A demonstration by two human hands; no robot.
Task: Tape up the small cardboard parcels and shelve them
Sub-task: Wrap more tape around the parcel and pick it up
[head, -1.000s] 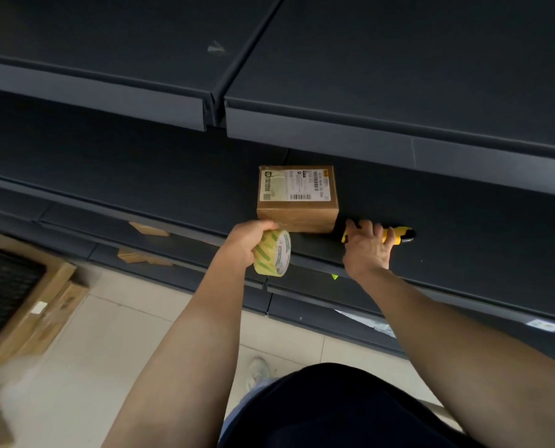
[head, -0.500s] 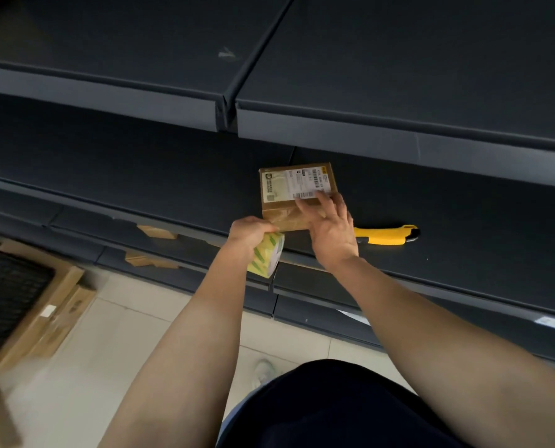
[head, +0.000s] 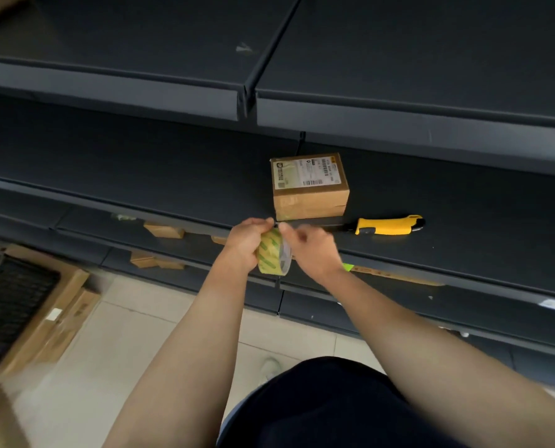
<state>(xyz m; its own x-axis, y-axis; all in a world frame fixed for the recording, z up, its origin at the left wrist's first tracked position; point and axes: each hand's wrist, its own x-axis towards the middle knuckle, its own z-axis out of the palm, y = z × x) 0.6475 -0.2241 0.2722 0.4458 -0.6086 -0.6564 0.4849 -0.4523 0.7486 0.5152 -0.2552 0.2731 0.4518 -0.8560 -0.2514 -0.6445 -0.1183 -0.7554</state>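
1. Taping, judged from the hands: loose end of the tape being picked free, no strip yet laid on the box.
2. Small brown cardboard parcel (head: 310, 189) with a white printed label on top: flat on the dark grey metal shelf (head: 463, 221), near the front edge, just beyond both hands, touched by neither.
3. Left hand (head: 247, 240): curled round the clear tape roll (head: 271, 252) printed in green and yellow, held on edge in front of the shelf lip.
4. Right hand (head: 311, 250): fingertips (head: 284, 226) pinched at the top of the tape roll, seemingly on the loose end. Blurred, so impossible to say whether the end has lifted.
5. Yellow-and-black utility knife (head: 387, 225): lying on the same shelf, just right of the parcel and apart from it, within reach for the cut.
6. Next move, likely: draw out a strip, carry it up to the parcel, press it down across the seam.
7. Needs for that: firm hold on the tape roll, strip kept taut and off itself, light parcel steadied against sliding back.
8. Final placing on the shelf: probably last, once the strip is cut.
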